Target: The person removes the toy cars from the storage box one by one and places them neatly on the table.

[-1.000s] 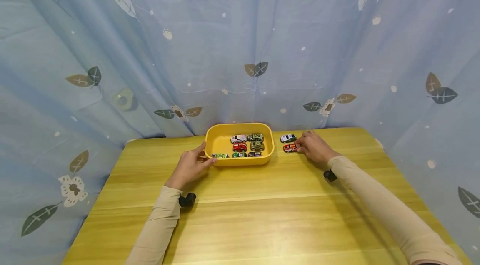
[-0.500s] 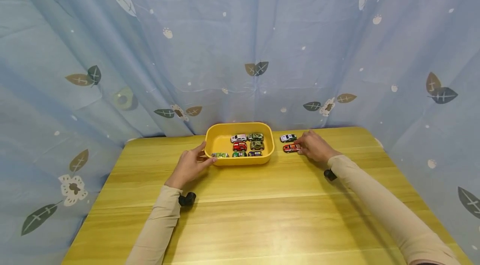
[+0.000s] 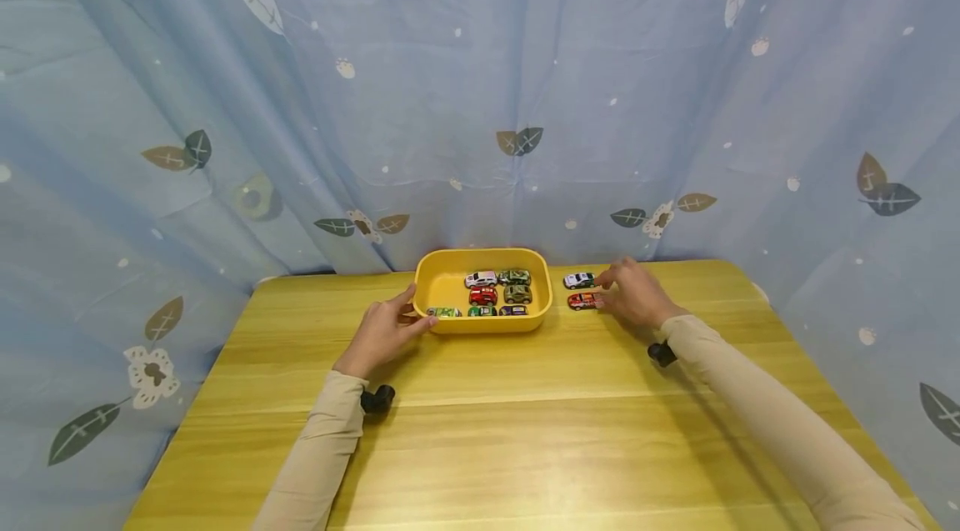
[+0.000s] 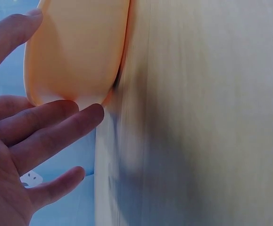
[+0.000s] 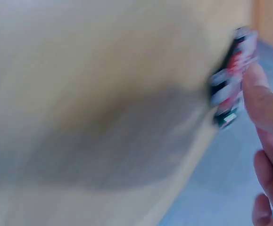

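Observation:
A yellow plastic tray [image 3: 483,327] stands near the back of the table with several small toy cars in it, among them a red car [image 3: 483,297]. My left hand [image 3: 378,337] rests against its left front corner, thumb at the front rim and fingers along the end; the left wrist view has these fingers [image 4: 56,134] extended and spread. Right of the tray, a white and green toy car [image 3: 579,281] lies behind a red toy car [image 3: 584,301]. My right hand [image 3: 636,295] reaches in from the right, index fingertip by the white car's end, thumb overlapping the red car [image 5: 233,70].
The wood-patterned table [image 3: 480,431] extends toward me. A blue leaf-print curtain [image 3: 450,97] hangs right behind its back edge. Each wrist carries a small black camera, such as the left camera [image 3: 377,399].
My right hand has shifted from the red car's end slightly back toward the white and green car, its index fingertip lifting away. The left hand stays on the tray. The head view tilts slightly.

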`<control>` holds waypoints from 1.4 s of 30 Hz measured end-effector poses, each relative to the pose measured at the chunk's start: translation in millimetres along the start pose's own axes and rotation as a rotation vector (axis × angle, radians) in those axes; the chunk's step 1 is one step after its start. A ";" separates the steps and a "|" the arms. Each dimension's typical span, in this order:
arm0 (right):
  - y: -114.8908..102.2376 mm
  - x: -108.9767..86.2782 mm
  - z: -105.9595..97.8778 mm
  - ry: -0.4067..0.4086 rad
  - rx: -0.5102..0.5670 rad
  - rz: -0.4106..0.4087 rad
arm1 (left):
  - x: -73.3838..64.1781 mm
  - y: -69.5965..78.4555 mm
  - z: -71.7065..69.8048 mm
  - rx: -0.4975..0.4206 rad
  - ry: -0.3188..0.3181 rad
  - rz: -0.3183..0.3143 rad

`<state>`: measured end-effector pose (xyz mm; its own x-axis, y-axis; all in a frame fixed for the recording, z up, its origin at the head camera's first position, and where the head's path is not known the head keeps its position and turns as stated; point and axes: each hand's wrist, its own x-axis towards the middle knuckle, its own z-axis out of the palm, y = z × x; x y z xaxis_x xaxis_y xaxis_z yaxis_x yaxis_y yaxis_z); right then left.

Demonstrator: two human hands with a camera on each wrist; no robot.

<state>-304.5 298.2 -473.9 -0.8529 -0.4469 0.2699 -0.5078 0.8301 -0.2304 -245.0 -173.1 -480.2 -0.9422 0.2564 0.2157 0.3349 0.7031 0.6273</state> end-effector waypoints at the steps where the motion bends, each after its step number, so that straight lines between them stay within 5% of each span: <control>1: -4.6 3.6 -0.6 0.044 0.006 -0.002 | 0.0 -0.5 0.0 -0.001 0.000 0.000; 4: -24.2 18.0 -5.7 0.139 0.025 -0.015 | -0.4 -1.2 1.0 -0.001 -0.001 0.002; 7: -46.3 38.5 -12.4 0.150 0.079 -0.038 | 0.0 -1.0 2.2 0.000 -0.002 -0.003; 15: -108.9 103.0 -5.9 0.024 0.176 -0.151 | 1.0 -1.4 1.4 0.007 0.005 0.001; 23: -170.6 141.4 13.6 -0.167 0.197 -0.279 | -1.6 -2.0 1.7 0.061 0.009 0.009; 28: -185.8 158.8 22.0 -0.228 0.117 -0.303 | 0.1 0.7 1.3 0.053 0.007 0.013; 34: -189.6 164.6 35.0 -0.403 0.045 -0.285 | 0.1 2.7 2.7 0.040 0.011 0.018; 42: -190.7 168.8 47.8 -0.488 0.117 -0.272 | -0.8 -2.0 2.5 0.057 0.014 0.003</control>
<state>-357.4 48.6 -429.0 -0.6327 -0.7646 -0.1228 -0.7032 0.6336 -0.3225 -244.9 -173.1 -483.5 -0.9412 0.2490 0.2282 0.3369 0.7395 0.5828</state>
